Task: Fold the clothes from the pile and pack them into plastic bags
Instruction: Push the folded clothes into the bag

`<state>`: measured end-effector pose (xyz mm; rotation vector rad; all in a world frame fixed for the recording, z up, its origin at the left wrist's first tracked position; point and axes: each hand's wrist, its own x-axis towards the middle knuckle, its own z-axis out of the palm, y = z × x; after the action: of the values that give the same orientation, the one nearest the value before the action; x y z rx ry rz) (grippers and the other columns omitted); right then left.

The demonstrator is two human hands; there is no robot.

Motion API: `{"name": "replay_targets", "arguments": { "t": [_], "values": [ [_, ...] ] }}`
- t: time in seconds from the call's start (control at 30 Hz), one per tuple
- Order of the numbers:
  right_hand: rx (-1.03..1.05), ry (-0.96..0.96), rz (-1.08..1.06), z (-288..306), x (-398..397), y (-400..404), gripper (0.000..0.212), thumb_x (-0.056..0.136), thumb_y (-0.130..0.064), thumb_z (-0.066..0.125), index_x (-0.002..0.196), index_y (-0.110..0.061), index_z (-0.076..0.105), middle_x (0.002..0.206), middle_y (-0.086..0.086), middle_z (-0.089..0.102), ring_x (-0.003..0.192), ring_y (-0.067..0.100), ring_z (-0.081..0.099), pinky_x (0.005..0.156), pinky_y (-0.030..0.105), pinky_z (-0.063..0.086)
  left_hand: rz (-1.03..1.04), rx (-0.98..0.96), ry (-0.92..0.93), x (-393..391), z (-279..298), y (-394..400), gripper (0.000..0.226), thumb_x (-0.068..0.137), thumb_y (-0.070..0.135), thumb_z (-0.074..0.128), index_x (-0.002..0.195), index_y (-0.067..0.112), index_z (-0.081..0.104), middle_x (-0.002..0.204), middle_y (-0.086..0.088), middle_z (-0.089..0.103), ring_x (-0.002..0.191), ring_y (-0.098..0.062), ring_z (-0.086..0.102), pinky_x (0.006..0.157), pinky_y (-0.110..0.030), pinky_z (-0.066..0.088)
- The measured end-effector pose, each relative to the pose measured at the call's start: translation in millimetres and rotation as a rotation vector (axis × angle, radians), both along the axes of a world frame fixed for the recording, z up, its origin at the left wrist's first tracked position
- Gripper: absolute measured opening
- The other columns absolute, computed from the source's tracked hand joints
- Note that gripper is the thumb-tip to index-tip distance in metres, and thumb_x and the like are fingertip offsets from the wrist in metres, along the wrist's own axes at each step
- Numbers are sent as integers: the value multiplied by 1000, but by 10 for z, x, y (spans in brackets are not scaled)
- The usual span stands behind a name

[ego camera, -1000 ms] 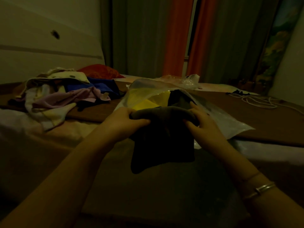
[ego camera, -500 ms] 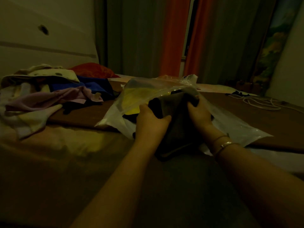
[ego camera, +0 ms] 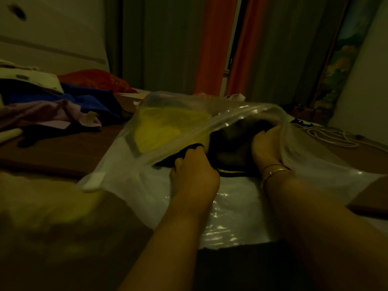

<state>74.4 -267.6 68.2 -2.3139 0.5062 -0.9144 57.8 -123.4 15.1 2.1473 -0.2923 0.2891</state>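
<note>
A clear plastic bag (ego camera: 126,169) lies on the bed with its mouth facing me. Inside it sits a yellow garment (ego camera: 168,129), and beside that a folded dark garment (ego camera: 231,143) lies inside the opening. My left hand (ego camera: 193,171) grips the near left edge of the dark garment at the bag's mouth. My right hand (ego camera: 266,143), with bracelets on its wrist, holds the garment's right side under the bag's upper flap. A pile of clothes (ego camera: 48,106), blue, pink, cream and dark, lies at the left.
A red cushion (ego camera: 98,78) sits behind the pile. A white cable (ego camera: 327,135) is coiled on the brown sheet at the right. Orange and grey curtains hang behind the bed. A white wardrobe stands at the back left.
Both hands have pushed the folded dark garment forward from in front of the bag into its mouth. The view has moved closer to the bag.
</note>
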Motion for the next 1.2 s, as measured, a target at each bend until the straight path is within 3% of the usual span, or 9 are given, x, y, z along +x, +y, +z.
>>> {"name": "replay_targets", "arguments": {
  "t": [0.1, 0.23, 0.3, 0.43, 0.77, 0.87, 1.03, 1.1, 1.2],
  "values": [
    [-195, 197, -173, -182, 56, -106, 47, 101, -8, 34, 142, 10, 22, 147, 29, 27, 135, 40, 27, 106, 43, 21, 37, 238, -53, -10, -64, -29, 33, 93, 17, 45, 126, 20, 48, 132, -3, 50, 126, -33, 41, 109, -52, 27],
    [-598, 257, -161, -261, 95, -3, 62, 95, -32, 49, 146, -7, 21, 152, 21, 19, 139, 39, 20, 111, 52, 22, 51, 478, -15, -67, -116, 21, 57, 101, 33, 33, 152, 27, 9, 160, 2, 10, 145, -35, 9, 116, -55, 1],
    [-586, 326, 4, -320, 51, 97, 66, 94, -43, 46, 148, -18, 19, 158, 13, 3, 145, 36, 2, 112, 62, 12, 63, 573, 12, -95, -159, 60, 59, 102, 42, 22, 152, 28, -6, 161, 2, -2, 146, -36, 0, 114, -55, -4],
    [-449, 603, 240, -462, 32, 142, 72, 91, -68, 26, 147, -45, -11, 157, -1, -25, 143, 31, -23, 105, 73, -3, 49, 672, 89, -35, -202, 223, 60, 101, 48, 14, 150, 31, -15, 161, 2, -10, 146, -36, -8, 114, -54, -6],
    [-415, 687, 182, -461, 767, 43, 82, 86, -75, 25, 148, -39, -15, 156, 8, -25, 140, 38, -27, 110, 68, -1, -28, 717, 130, 135, -224, 375, 56, 101, 48, 12, 150, 34, -10, 160, 6, -12, 147, -30, -10, 115, -53, -4],
    [-416, 657, 221, -390, 498, 124, 75, 92, -66, 29, 149, -38, -11, 158, 8, -19, 143, 38, -18, 111, 67, 1, -36, 676, 75, 78, -192, 393, 55, 102, 42, 18, 152, 31, -2, 161, 3, -3, 147, -31, -2, 115, -53, 2],
    [-480, 500, 391, -318, -329, 340, 65, 99, -41, 40, 152, -34, 3, 161, 7, -1, 147, 30, 4, 115, 49, 16, -88, 505, 128, -254, 36, 399, 57, 101, 22, 35, 152, 27, 10, 161, -2, 5, 147, -27, 9, 118, -50, 9],
    [-540, 460, 427, -278, -664, 458, 64, 99, -37, 43, 151, -36, 6, 161, 4, 2, 147, 26, 4, 118, 47, 18, -90, 451, 160, -446, 174, 431, 56, 100, 19, 41, 151, 27, 19, 160, -2, 12, 144, -26, 19, 117, -47, 20],
    [-698, 362, 447, -156, -1099, 684, 61, 99, -33, 44, 151, -34, 13, 159, -1, 9, 145, 21, 16, 113, 41, 31, -57, 358, 189, -685, 343, 662, 48, 97, 13, 49, 142, 25, 40, 147, -5, 38, 129, -26, 44, 106, -41, 40]
  ]
}}
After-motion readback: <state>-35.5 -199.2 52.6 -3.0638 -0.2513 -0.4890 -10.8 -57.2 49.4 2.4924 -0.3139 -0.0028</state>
